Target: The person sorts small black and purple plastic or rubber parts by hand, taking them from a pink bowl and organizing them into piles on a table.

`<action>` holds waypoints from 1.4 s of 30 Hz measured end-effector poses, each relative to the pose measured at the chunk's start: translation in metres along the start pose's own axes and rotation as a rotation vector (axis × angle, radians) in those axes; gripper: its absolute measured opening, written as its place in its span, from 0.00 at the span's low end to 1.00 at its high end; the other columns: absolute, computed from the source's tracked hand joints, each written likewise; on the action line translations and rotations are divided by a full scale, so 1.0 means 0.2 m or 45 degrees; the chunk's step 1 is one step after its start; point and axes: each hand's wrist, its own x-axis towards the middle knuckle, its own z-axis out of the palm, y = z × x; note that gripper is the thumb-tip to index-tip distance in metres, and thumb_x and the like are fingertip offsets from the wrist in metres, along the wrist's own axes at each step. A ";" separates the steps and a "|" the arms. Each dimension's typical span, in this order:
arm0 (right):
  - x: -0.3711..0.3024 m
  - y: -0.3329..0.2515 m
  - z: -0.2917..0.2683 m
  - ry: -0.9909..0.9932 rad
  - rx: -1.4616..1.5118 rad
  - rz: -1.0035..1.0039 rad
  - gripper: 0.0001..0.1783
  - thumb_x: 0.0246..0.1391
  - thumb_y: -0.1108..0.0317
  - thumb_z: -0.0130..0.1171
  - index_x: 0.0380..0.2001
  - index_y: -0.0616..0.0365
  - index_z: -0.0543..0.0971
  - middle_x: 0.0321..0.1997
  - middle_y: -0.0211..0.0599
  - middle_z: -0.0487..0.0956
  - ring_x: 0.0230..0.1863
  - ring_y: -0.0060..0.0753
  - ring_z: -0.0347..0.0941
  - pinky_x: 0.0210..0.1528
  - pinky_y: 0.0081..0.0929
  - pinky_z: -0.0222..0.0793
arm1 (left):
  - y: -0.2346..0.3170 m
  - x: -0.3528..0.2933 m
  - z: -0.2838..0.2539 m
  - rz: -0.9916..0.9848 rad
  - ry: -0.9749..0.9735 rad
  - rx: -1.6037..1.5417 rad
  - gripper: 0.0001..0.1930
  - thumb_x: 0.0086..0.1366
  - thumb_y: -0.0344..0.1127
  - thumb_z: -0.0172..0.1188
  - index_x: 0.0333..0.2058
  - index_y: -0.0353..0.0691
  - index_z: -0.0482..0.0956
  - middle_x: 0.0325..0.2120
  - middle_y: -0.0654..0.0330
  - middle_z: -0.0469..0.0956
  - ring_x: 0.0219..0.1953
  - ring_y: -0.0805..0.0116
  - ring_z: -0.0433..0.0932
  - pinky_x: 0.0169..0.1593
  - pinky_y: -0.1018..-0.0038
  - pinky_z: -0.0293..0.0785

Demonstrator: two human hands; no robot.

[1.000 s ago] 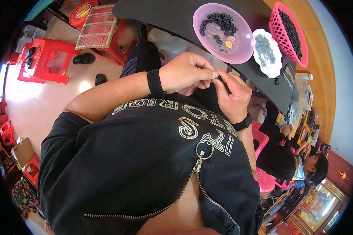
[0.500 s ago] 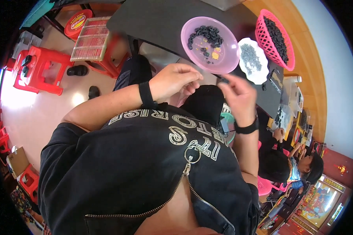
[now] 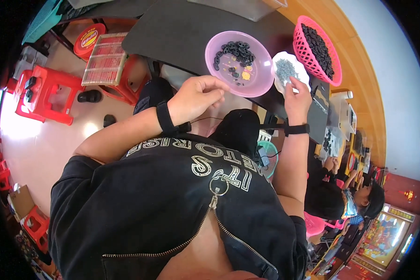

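My left hand (image 3: pixel 195 97) is held just in front of the purple bowl (image 3: pixel 267 80), its fingers curled and thumb drawn toward them. Whatever it may hold is too small or hidden to make out. My right hand (image 3: pixel 297 100) reaches to the scalloped white dish (image 3: pixel 303 77), fingertips pinched together at the heap of small grey metal-looking pieces (image 3: pixel 284 70). Black ring-like parts (image 3: pixel 238 52) lie in the bowl, with a few loose ones near its yellow-patterned bottom. At the far right of the dish, a pink basket (image 3: pixel 299 45) holds many black parts (image 3: pixel 318 51).
The bowl and dish stand along the near edge of a dark table (image 3: pixel 172 32). A clear plastic box (image 3: pixel 345 114) is at the right, and another person (image 3: pixel 331 198) works beyond it. Red stools (image 3: pixel 46 95) and a slatted rack (image 3: pixel 105 60) stand at the left.
My right hand has moved right and away from my left hand to the white dish. My left hand has shifted slightly left and lower, still curled. The whole view has shifted a little.
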 end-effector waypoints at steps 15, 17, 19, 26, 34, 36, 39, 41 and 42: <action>0.09 0.21 0.08 -0.088 -0.187 0.123 0.12 0.42 0.71 0.58 0.34 0.59 0.80 0.35 0.51 0.77 0.39 0.49 0.74 0.43 0.36 0.69 | 0.19 0.37 -0.05 0.714 0.162 1.705 0.11 0.53 0.32 0.56 0.36 0.38 0.79 0.35 0.51 0.78 0.42 0.52 0.73 0.50 0.63 0.67; 0.10 0.21 0.10 -0.031 -0.208 0.084 0.08 0.44 0.72 0.55 0.28 0.59 0.80 0.32 0.51 0.77 0.36 0.51 0.74 0.41 0.38 0.69 | 0.17 0.39 -0.03 0.690 0.102 1.741 0.11 0.53 0.32 0.56 0.36 0.38 0.79 0.35 0.51 0.77 0.42 0.53 0.73 0.49 0.63 0.67; 0.11 0.21 0.12 -0.016 -0.213 0.071 0.07 0.44 0.72 0.54 0.27 0.60 0.80 0.31 0.51 0.77 0.36 0.51 0.74 0.40 0.38 0.69 | 0.12 0.42 -0.03 0.720 0.044 1.761 0.11 0.53 0.32 0.56 0.36 0.37 0.78 0.35 0.51 0.77 0.42 0.52 0.73 0.49 0.63 0.68; 0.11 0.23 0.10 0.075 -0.094 0.050 0.05 0.43 0.75 0.54 0.26 0.61 0.78 0.28 0.49 0.77 0.32 0.51 0.74 0.36 0.38 0.70 | 0.11 0.44 0.10 0.554 -0.079 1.684 0.11 0.53 0.30 0.53 0.36 0.37 0.78 0.34 0.46 0.75 0.39 0.49 0.73 0.46 0.62 0.69; 0.13 0.24 -0.01 0.147 0.230 0.213 0.05 0.44 0.73 0.59 0.28 0.60 0.78 0.24 0.42 0.78 0.26 0.35 0.76 0.31 0.27 0.70 | 0.10 0.48 0.13 0.328 -0.191 1.574 0.08 0.53 0.29 0.54 0.32 0.40 0.79 0.32 0.49 0.75 0.35 0.52 0.76 0.42 0.65 0.71; 0.13 0.27 -0.04 0.178 0.331 0.242 0.07 0.45 0.72 0.59 0.30 0.60 0.78 0.25 0.39 0.79 0.26 0.31 0.76 0.32 0.25 0.70 | 0.15 0.43 0.16 0.554 -0.003 1.436 0.07 0.55 0.29 0.57 0.33 0.37 0.79 0.28 0.53 0.77 0.32 0.61 0.78 0.39 0.71 0.73; 0.11 0.38 -0.05 0.268 0.464 0.175 0.09 0.46 0.72 0.59 0.33 0.60 0.79 0.26 0.39 0.80 0.27 0.28 0.76 0.32 0.24 0.70 | 0.21 0.38 0.09 0.765 0.200 1.356 0.08 0.56 0.29 0.57 0.35 0.37 0.79 0.29 0.54 0.79 0.31 0.66 0.77 0.39 0.74 0.72; 0.08 0.45 -0.08 0.308 0.529 0.184 0.08 0.47 0.71 0.58 0.33 0.59 0.80 0.28 0.41 0.80 0.30 0.28 0.77 0.35 0.24 0.70 | 0.23 0.34 0.00 0.819 0.379 1.231 0.07 0.57 0.29 0.57 0.34 0.36 0.79 0.29 0.56 0.79 0.31 0.69 0.77 0.39 0.76 0.72; 0.05 0.47 -0.10 0.311 0.525 0.191 0.08 0.47 0.71 0.58 0.33 0.59 0.80 0.28 0.41 0.80 0.30 0.28 0.77 0.35 0.24 0.70 | 0.24 0.33 -0.03 0.769 0.451 1.106 0.07 0.57 0.30 0.57 0.34 0.35 0.80 0.29 0.55 0.80 0.32 0.68 0.78 0.39 0.76 0.73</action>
